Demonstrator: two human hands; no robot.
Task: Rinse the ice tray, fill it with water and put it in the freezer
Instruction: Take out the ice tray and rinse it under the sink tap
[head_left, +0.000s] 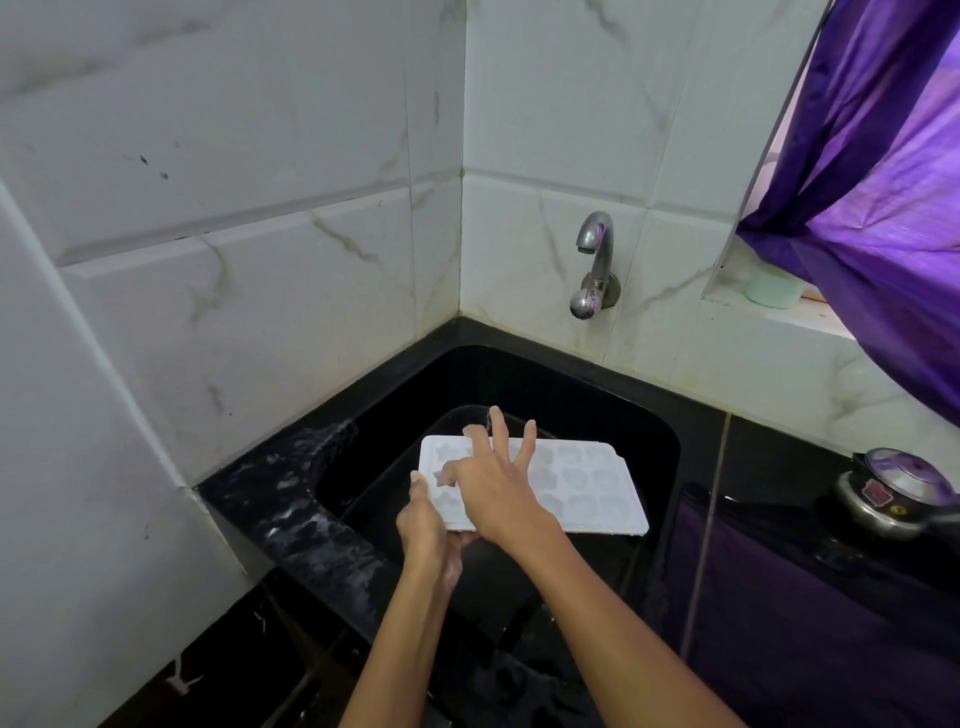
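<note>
Ice tray, white, held level over black sink. Left hand grips its near-left edge, thumb on top, fingers underneath. Right hand lies across the moulds, fingers spread straight, grasping nothing. Beyond: wall tap, purple curtain at right.

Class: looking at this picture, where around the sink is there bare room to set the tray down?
Bare black counter lies left of the black sink, against the tiled wall. Right of the sink, a steel pressure cooker crowds the counter. Both hands, left hand and right hand, keep the white ice tray over the basin.
</note>
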